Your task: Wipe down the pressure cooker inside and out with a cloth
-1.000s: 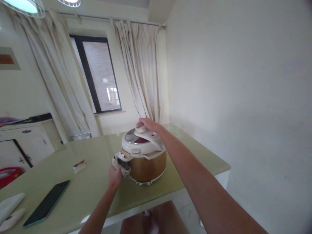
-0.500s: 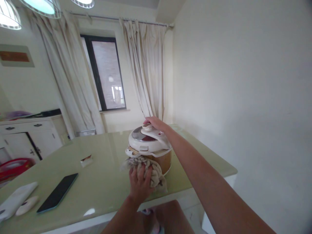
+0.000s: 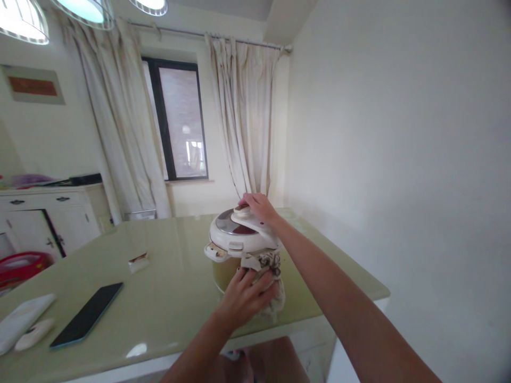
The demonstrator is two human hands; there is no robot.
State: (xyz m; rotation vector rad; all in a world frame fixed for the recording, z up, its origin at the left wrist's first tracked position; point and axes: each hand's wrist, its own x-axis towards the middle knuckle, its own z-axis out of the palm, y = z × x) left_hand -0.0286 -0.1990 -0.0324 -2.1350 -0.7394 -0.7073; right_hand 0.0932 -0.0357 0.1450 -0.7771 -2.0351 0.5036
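Note:
A white electric pressure cooker [image 3: 222, 235] with a shiny lid top stands upright on the pale green table [image 3: 175, 287]. My right hand [image 3: 258, 206] is closed over the knob of its lid handle, at the top. Low on the cooker's near right side, my left hand [image 3: 249, 296] presses a patterned cloth [image 3: 275, 298] against the body. Its fingers lie over the bunched cloth, which covers part of the tan side wall.
On the table's left lie a dark phone [image 3: 87, 315], a white slab-like item [image 3: 26, 322], a small white rounded object [image 3: 35, 334] and a small packet [image 3: 138, 261]. A wall [image 3: 379, 159] rises to the right. Beyond the table stands a white cabinet [image 3: 75, 213].
My left hand has slid the cloth rightward across the cooker's side, uncovering the left part of the body. The right hand has stayed on the lid handle.

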